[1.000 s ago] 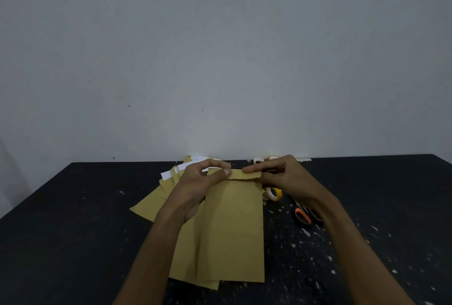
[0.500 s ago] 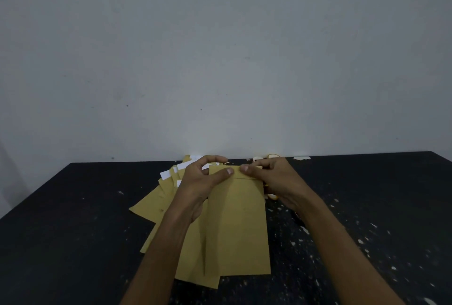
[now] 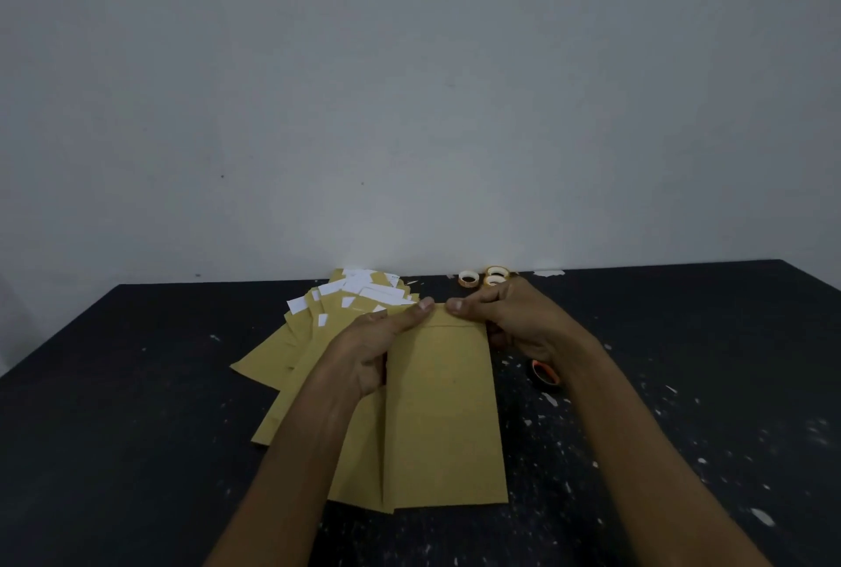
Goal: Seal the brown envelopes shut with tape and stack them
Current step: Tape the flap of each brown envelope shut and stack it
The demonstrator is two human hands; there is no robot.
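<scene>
A brown envelope lies lengthwise on top of a fanned pile of brown envelopes with white paper showing at their far ends. Its flap is folded down at the far end. My left hand and my right hand pinch that folded far edge, thumbs on top and almost touching at the middle. Small tape rolls sit behind my right hand. No tape shows on the flap.
The black table is flecked with white spots. An orange-and-black tape roll lies just right of the envelope, partly under my right wrist. A white scrap lies at the far edge, against the pale wall.
My thumbs have slid together toward the middle of the folded flap. The right hand moved left, uncovering the tape rolls behind it. The envelope has shifted a little nearer and to the right.
</scene>
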